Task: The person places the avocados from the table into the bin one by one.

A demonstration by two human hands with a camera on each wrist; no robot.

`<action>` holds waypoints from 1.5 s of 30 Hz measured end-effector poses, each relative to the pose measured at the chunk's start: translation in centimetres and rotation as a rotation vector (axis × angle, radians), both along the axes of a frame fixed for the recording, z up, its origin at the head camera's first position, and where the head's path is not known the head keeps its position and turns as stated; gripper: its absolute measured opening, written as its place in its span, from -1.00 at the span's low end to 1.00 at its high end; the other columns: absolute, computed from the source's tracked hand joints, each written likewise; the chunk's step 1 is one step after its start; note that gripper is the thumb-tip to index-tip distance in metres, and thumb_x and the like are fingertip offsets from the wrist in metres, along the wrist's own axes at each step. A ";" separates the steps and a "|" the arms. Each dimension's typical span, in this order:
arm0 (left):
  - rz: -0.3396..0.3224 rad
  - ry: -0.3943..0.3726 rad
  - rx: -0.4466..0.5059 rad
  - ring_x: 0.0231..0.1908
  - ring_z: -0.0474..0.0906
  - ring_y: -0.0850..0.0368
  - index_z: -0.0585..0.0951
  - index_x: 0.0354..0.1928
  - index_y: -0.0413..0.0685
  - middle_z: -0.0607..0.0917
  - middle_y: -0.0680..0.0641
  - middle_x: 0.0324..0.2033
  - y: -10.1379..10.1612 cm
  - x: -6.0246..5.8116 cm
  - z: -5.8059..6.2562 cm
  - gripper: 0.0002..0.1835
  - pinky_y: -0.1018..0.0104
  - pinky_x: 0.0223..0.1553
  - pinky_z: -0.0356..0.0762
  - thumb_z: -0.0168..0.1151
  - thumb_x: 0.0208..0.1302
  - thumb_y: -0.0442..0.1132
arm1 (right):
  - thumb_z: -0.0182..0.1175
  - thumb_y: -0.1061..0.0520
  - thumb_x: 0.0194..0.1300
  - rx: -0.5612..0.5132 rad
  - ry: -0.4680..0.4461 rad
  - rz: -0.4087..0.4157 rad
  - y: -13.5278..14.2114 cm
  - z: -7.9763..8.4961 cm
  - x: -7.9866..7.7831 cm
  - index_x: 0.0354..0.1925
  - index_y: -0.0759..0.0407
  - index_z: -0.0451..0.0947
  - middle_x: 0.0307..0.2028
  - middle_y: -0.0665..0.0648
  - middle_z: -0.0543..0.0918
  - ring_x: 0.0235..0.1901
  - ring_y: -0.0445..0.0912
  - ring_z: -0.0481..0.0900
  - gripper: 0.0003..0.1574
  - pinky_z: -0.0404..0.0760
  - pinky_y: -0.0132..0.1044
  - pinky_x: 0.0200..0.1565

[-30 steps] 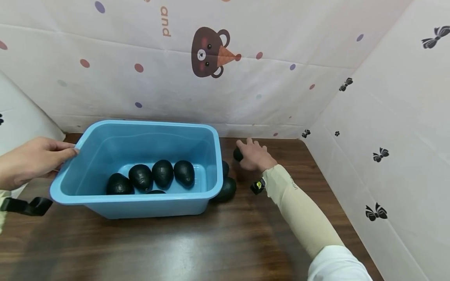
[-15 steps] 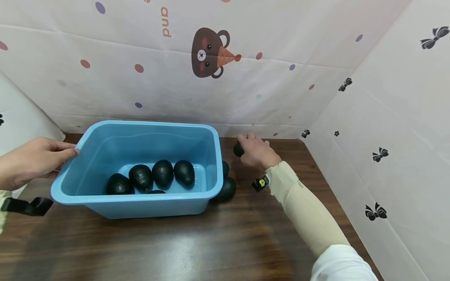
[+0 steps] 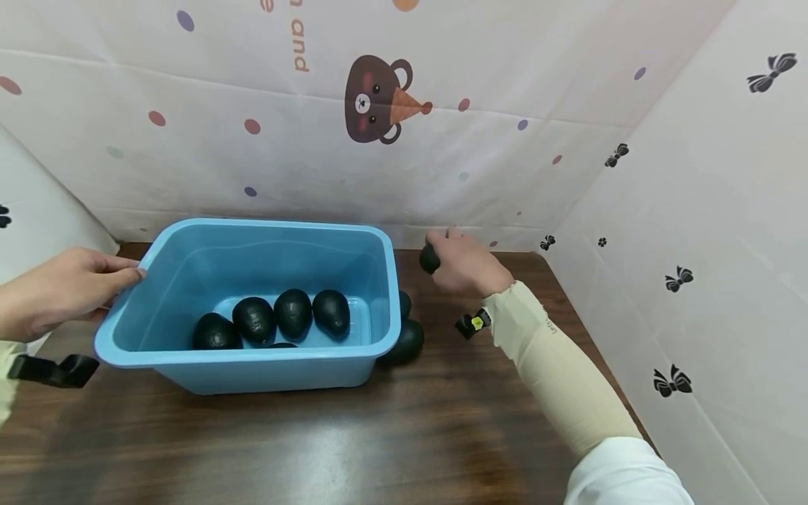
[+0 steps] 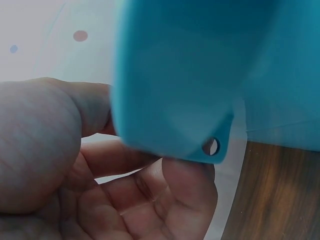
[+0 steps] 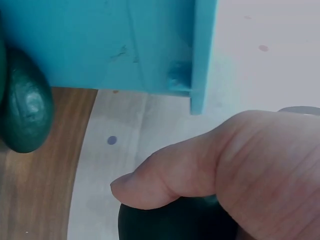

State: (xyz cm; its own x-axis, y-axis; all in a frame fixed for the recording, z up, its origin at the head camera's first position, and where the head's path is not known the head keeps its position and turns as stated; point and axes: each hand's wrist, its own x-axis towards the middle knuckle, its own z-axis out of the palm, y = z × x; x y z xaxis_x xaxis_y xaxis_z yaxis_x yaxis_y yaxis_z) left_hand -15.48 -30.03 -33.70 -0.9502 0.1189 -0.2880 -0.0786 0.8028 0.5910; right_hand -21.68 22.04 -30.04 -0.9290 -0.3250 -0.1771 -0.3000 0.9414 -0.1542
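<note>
A blue plastic tub point(image 3: 252, 358) stands on the brown table and holds several dark avocados point(image 3: 292, 313). My left hand point(image 3: 59, 289) holds the tub's left rim point(image 4: 170, 100), fingers curled under its corner. My right hand point(image 3: 463, 263) grips one dark avocado point(image 3: 430, 259) just above the table, right of the tub's far corner; the right wrist view shows the thumb over that avocado point(image 5: 170, 220). Two more avocados point(image 3: 406, 340) lie on the table against the tub's right wall, one of them point(image 5: 25, 107) seen in the right wrist view.
Patterned white sheets point(image 3: 379, 140) wall in the back and right point(image 3: 707, 231) of the table. A black strap point(image 3: 53, 370) lies at the left edge. Bare wood point(image 3: 379, 442) stretches in front of the tub.
My right hand closed on the avocado beside the tub and lifted it slightly up and back. The left hand stayed on the rim.
</note>
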 end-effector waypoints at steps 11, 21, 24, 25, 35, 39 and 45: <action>0.002 -0.009 0.011 -0.34 0.73 0.00 0.20 0.39 -0.73 0.60 -0.64 0.01 -0.2 -0.3 -0.3 -0.29 -0.16 -0.23 0.81 -0.20 0.71 -0.04 | 0.13 0.23 0.31 0.030 0.012 0.000 -0.9 1.6 0.5 0.40 0.11 0.31 0.20 0.36 0.44 0.02 0.23 0.47 -0.30 0.58 0.12 -0.05; -0.011 -0.014 0.014 -0.31 0.76 0.00 0.23 0.36 -0.74 0.64 -0.62 -0.04 -0.3 -0.4 -0.4 -0.33 -0.14 -0.25 0.82 -0.23 0.72 -0.08 | 0.20 0.19 0.26 0.061 0.037 0.005 -2.4 3.2 1.4 0.31 0.03 0.34 0.02 0.25 0.46 -0.09 0.16 0.50 -0.34 0.57 -0.04 -0.24; -0.014 -0.013 0.016 -0.32 0.75 0.01 0.22 0.36 -0.75 0.64 -0.61 -0.06 -0.4 -0.4 -0.4 -0.33 -0.13 -0.26 0.82 -0.23 0.72 -0.08 | 0.23 0.19 0.23 0.056 0.050 0.014 -2.8 3.5 1.6 0.27 0.01 0.36 -0.02 0.23 0.47 -0.11 0.15 0.52 -0.36 0.58 -0.07 -0.29; -0.014 -0.012 0.015 -0.32 0.74 0.01 0.22 0.36 -0.75 0.65 -0.60 -0.07 -0.4 -0.4 -0.4 -0.33 -0.13 -0.26 0.82 -0.23 0.72 -0.08 | 0.24 0.19 0.22 0.055 0.052 0.016 -3.0 3.7 1.6 0.26 0.01 0.36 -0.02 0.23 0.47 -0.12 0.14 0.52 -0.36 0.59 -0.08 -0.29; -0.011 -0.010 0.008 -0.34 0.72 0.02 0.20 0.39 -0.73 0.67 -0.56 -0.09 -0.1 -0.2 -0.2 -0.30 -0.13 -0.26 0.82 -0.25 0.73 -0.05 | 0.30 0.13 0.26 0.072 0.051 0.059 -4.5 5.1 2.8 0.32 -0.01 0.35 0.03 0.22 0.48 -0.09 0.13 0.53 -0.31 0.64 -0.07 -0.24; -0.010 -0.009 0.015 -0.34 0.72 0.02 0.20 0.39 -0.74 0.66 -0.58 -0.08 0.0 0.0 -0.1 -0.32 -0.13 -0.25 0.82 -0.23 0.73 -0.08 | 0.32 0.10 0.26 0.078 0.054 0.092 -5.2 5.6 3.3 0.29 -0.01 0.37 0.01 0.20 0.48 -0.10 0.11 0.53 -0.35 0.63 -0.10 -0.25; -0.009 -0.004 0.023 -0.34 0.71 0.02 0.22 0.38 -0.73 0.67 -0.54 -0.10 -0.4 -0.1 -0.3 -0.31 -0.13 -0.25 0.82 -0.22 0.72 -0.06 | 0.31 0.10 0.24 0.065 0.037 0.124 -6.2 6.2 4.1 0.29 0.00 0.36 0.03 0.17 0.49 -0.06 0.08 0.51 -0.33 0.68 -0.08 -0.17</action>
State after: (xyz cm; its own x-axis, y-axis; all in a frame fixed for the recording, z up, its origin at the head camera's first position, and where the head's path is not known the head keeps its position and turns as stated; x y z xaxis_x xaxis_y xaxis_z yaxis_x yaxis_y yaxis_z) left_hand -15.60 -30.40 -34.03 -0.9479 0.1337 -0.2890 -0.0742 0.7899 0.6087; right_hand -17.61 15.89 -23.83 -0.8889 -0.4265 -0.1674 -0.4187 0.9045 -0.0809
